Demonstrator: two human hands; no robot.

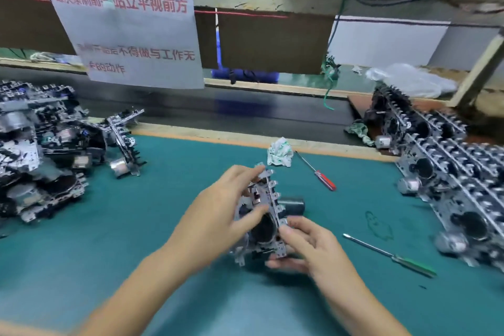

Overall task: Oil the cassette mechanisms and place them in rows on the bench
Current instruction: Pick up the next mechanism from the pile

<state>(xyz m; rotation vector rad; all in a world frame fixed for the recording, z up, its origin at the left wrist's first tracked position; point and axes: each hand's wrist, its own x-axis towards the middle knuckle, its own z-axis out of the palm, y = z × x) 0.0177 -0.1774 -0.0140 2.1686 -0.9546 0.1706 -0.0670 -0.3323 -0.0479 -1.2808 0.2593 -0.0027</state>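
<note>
Cassette mechanisms fill both sides of our bench, whose green mat is the largest thing we see. On the right, the finished mechanisms stand in close rows, running from the far edge toward us, each leaning against the next. On the left, a loose heap of mechanisms lies tumbled together, with one more unit propped just beside it. Above the bench hangs a white paper notice with red characters.

In the middle, we hold one cassette mechanism above the mat, tilted on its edge, its dark round motor pointing right. Our left hand grips it from the left, fingers curled over the top corner and thumb pressed on its face. Our right hand holds its lower end, fingers curled round the metal frame from below.

Smaller things lie on the mat: a green-handled screwdriver to the right of our right hand, a red-handled screwdriver beyond the held mechanism, and a crumpled white rag just beside that tool's tip. A greenish cloth sits near the far end of the rows.
</note>
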